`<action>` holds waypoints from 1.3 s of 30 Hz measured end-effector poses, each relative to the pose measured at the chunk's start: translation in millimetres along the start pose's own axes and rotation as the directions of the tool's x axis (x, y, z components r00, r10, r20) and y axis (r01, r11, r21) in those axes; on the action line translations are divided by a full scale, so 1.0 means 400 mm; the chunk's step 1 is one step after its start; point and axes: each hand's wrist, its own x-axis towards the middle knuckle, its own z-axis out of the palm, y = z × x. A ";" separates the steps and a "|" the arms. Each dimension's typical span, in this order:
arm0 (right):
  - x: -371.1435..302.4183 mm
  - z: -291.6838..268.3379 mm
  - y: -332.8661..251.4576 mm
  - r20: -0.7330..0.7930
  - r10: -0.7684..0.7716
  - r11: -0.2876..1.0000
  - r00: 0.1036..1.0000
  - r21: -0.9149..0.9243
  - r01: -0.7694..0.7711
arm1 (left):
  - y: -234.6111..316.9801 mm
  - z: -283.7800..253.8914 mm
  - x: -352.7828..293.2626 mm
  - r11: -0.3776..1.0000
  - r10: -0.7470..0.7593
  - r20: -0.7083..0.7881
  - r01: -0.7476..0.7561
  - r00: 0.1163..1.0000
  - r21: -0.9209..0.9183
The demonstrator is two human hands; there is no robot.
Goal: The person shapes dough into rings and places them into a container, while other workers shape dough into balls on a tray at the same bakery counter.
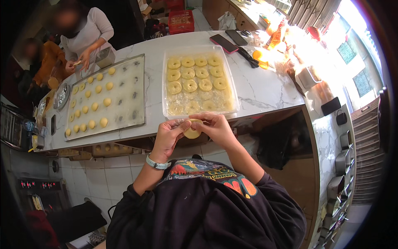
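Note:
A flat round piece of pale yellow dough [191,133] is held between both my hands, just in front of the counter's near edge. My left hand [168,137] pinches its left side, thumb on top. My right hand [217,129] grips the right side, its fingers curled over the dough's upper edge and partly hiding it. Right beyond my hands stands a white plastic tray [235,89] with rows of floured dough rings [174,91]. Left of that lies a metal baking tray [130,93] with several dough balls [103,122] on its left part.
Across the counter [253,87], a person [97,25] at the far left handles a small piece of dough by a metal container [105,57]. Phones [224,43] lie behind the plastic tray. Packages and a metal tin [307,78] crowd the right side. A round metal bowl [62,95] sits far left.

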 end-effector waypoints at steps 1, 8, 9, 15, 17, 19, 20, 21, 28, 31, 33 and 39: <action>0.000 0.004 -0.004 0.011 -0.017 1.000 1.000 -0.006 0.017 | -0.002 0.000 0.001 0.999 0.035 -0.016 -0.035 0.999 -0.013; 0.010 -0.025 0.006 0.016 0.025 0.993 1.000 0.118 -0.027 | -0.012 0.005 0.020 0.998 -0.002 0.015 0.003 1.000 -0.059; 0.008 -0.020 0.009 0.031 0.059 0.996 0.998 0.070 -0.061 | -0.016 0.006 0.020 0.998 -0.004 0.015 0.005 1.000 -0.061; 0.011 -0.022 0.010 -0.050 0.056 0.991 0.997 0.127 -0.049 | -0.024 0.005 0.011 0.985 0.100 -0.082 -0.111 0.992 -0.129; 0.016 -0.011 0.021 0.013 0.051 0.994 0.999 0.094 -0.052 | -0.015 0.002 0.005 1.000 0.006 0.015 -0.006 1.000 -0.022; 0.010 -0.006 0.018 0.019 0.057 0.996 0.998 0.069 -0.059 | -0.028 -0.016 0.009 0.998 0.039 -0.040 -0.041 0.998 -0.043; 0.008 -0.006 0.015 0.017 0.061 0.997 0.998 0.049 -0.062 | -0.030 -0.021 0.011 0.996 0.068 -0.089 -0.073 0.994 -0.057; 0.011 -0.011 0.010 -0.005 0.053 0.998 0.999 0.033 -0.053 | -0.030 -0.022 0.012 0.995 0.071 -0.090 -0.076 0.993 -0.058; 0.019 0.000 0.020 0.018 0.013 0.999 1.000 -0.048 -0.012 | -0.025 -0.023 0.015 0.996 0.010 -0.034 -0.013 0.999 -0.086; 0.023 -0.009 0.012 -0.031 0.070 0.997 0.997 0.030 -0.070 | -0.021 -0.012 0.014 0.994 0.030 -0.085 -0.038 0.996 -0.099; 0.028 -0.013 0.029 0.005 0.046 0.998 0.999 0.035 -0.046 | -0.024 -0.013 0.013 0.995 0.008 -0.078 -0.015 0.997 -0.098; 0.019 -0.020 0.028 0.016 0.045 0.999 0.999 0.023 -0.045 | -0.033 -0.026 0.015 0.996 0.010 -0.086 -0.018 0.996 -0.088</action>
